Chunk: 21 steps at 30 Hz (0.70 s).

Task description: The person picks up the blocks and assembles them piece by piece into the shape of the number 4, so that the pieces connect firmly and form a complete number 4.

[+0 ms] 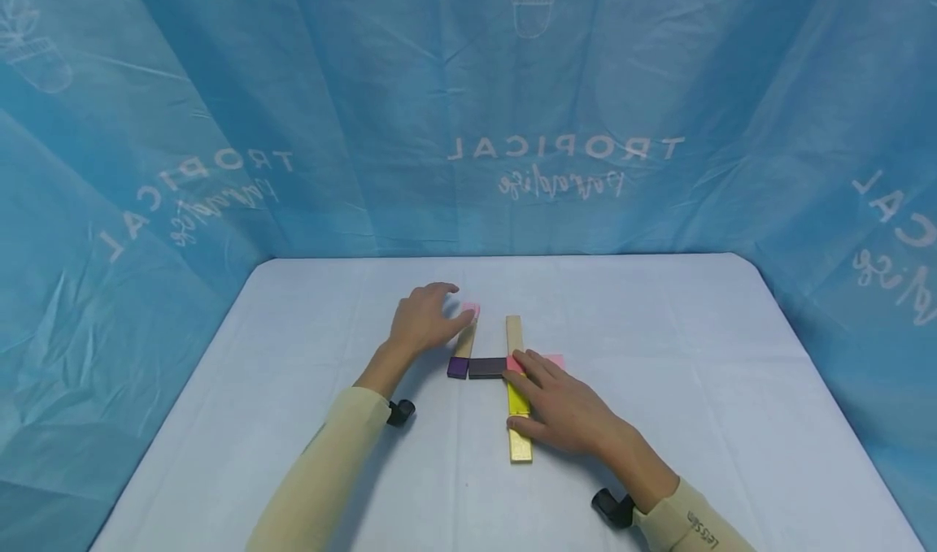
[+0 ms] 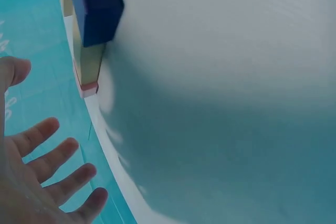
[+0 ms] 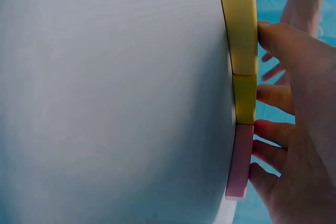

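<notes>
My left hand point(image 1: 424, 320) hovers by a beige block point(image 1: 464, 342) capped at its far end by a pink block point(image 1: 471, 307); its fingers are spread and hold nothing in the left wrist view. A dark purple block point(image 1: 457, 368) sits at the near end of the beige one, beside a black block point(image 1: 486, 368). My right hand point(image 1: 567, 410) lies over a row of blocks, fingertips resting on their tops. Beneath it are a gold block point(image 1: 520, 446), a yellow block point(image 1: 517, 402) and a pink block point(image 3: 240, 161), partly hidden in the head view.
Another beige block point(image 1: 514, 334) extends the right row toward the back. White cloth covers the table point(image 1: 659, 316). A blue printed curtain point(image 1: 410, 89) hangs behind it and along both sides.
</notes>
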Each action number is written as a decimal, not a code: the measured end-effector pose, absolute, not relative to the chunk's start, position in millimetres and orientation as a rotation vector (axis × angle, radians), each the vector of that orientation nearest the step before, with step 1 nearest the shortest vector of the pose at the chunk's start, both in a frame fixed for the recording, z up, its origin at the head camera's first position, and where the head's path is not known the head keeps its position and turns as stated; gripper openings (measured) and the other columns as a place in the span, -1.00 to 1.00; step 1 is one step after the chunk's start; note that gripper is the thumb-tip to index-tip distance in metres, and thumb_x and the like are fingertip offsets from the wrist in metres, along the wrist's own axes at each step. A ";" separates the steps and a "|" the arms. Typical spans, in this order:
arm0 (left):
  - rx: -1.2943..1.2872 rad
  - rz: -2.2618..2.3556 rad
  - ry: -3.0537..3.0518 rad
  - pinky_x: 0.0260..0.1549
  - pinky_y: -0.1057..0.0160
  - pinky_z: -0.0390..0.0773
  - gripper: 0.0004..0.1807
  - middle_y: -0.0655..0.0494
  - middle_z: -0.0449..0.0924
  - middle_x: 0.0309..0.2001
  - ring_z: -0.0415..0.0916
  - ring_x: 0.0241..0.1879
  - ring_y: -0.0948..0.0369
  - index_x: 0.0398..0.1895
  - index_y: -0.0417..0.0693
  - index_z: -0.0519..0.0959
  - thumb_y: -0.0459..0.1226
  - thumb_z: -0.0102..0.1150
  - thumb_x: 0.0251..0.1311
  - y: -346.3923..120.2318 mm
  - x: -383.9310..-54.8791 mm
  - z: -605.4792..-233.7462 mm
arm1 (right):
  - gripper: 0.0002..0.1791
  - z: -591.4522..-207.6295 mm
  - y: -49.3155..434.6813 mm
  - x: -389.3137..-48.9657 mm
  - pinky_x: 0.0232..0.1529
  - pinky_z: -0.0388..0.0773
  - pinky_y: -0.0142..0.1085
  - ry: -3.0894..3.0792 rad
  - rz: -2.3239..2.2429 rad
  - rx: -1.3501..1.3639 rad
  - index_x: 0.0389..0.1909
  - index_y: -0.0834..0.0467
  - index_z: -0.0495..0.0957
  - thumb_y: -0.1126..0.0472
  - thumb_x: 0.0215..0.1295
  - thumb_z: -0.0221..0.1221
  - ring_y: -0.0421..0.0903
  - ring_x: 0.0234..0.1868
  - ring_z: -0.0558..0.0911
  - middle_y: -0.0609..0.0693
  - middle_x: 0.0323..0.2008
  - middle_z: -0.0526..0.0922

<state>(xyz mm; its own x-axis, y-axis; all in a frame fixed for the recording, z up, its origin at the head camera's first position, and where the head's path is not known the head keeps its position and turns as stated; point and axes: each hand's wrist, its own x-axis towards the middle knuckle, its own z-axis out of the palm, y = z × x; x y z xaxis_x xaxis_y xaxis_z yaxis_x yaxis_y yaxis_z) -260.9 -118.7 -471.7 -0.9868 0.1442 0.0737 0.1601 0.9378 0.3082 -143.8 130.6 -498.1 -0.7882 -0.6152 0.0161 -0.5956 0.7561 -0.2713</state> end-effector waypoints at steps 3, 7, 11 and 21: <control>-0.315 -0.397 -3.023 0.11 -0.13 0.34 -0.33 0.03 0.41 0.24 0.33 0.21 -0.01 0.22 0.09 0.45 0.24 0.05 0.13 -123.8 -256.1 -472.4 | -0.17 -497.7 131.0 -144.2 0.30 0.20 -0.03 2.867 -0.382 -0.981 0.46 -0.08 0.17 -0.38 0.25 0.01 -0.02 0.47 -0.03 -0.01 0.50 -0.04; -0.383 -0.349 -2.991 0.10 -0.15 0.32 -0.34 0.02 0.39 0.25 0.31 0.23 -0.01 0.21 0.08 0.45 0.22 0.05 0.13 -130.7 -248.7 -472.1 | -0.16 -496.4 131.1 -144.3 0.30 0.19 -0.02 2.864 -0.373 -0.974 0.46 -0.08 0.18 -0.39 0.24 0.02 -0.01 0.47 -0.04 0.00 0.50 -0.03; -0.405 -0.328 -2.985 0.10 -0.16 0.31 -0.37 0.02 0.36 0.28 0.27 0.26 0.01 0.22 0.10 0.45 0.16 0.06 0.11 -137.5 -240.8 -471.3 | -0.17 -495.1 131.0 -143.4 0.30 0.20 -0.02 2.874 -0.389 -0.981 0.44 -0.05 0.21 -0.37 0.23 0.05 -0.01 0.47 -0.02 0.02 0.49 0.00; -0.408 -0.302 -2.976 0.18 -0.20 0.18 -0.36 0.02 0.29 0.34 0.16 0.33 -0.01 0.27 0.11 0.41 0.11 0.09 0.12 -154.6 -220.0 -465.6 | -0.16 -492.2 142.7 -144.4 0.30 0.21 -0.05 2.961 -0.400 -0.881 0.44 -0.11 0.21 -0.37 0.17 0.11 -0.06 0.46 0.02 -0.04 0.48 0.05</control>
